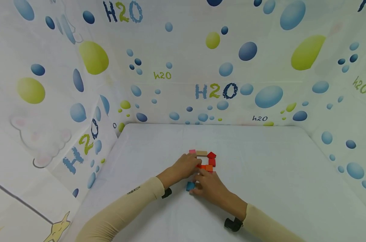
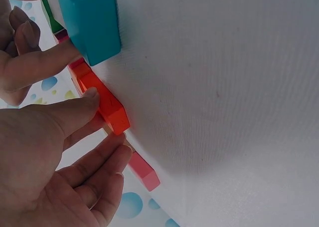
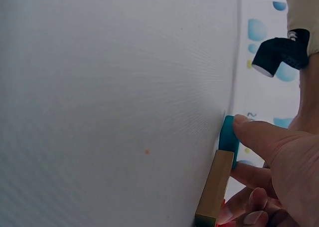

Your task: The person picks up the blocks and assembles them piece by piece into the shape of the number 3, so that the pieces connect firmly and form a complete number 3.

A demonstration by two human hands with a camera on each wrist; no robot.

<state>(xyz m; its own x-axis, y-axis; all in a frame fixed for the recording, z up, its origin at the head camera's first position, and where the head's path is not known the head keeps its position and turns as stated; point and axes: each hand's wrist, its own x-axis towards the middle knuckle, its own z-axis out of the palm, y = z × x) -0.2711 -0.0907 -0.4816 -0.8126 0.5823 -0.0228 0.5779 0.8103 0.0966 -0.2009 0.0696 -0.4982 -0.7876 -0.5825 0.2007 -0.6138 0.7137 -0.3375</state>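
A small cluster of wooden blocks lies mid-table: a pink block [image 1: 192,152], a tan block [image 1: 202,153], red blocks [image 1: 211,158] and an orange block [image 1: 206,167]. My left hand [image 1: 186,166] pinches the orange block [image 2: 107,105] between thumb and fingers [image 2: 112,154], with a pink block [image 2: 144,171] just past it. My right hand [image 1: 208,186] holds a blue block [image 1: 190,186] against the table. Its thumb [image 3: 249,129] lies on that blue block [image 3: 228,137], and a tan block [image 3: 215,189] sits right beside it. The blue block [image 2: 92,22] also shows large in the left wrist view.
The white cloth-covered table [image 1: 277,174] is walled on three sides by a bubble-print curtain [image 1: 219,74]. Black wrist straps [image 1: 232,224] sit on both sleeved forearms. Bare cloth spreads left, right and in front of the blocks.
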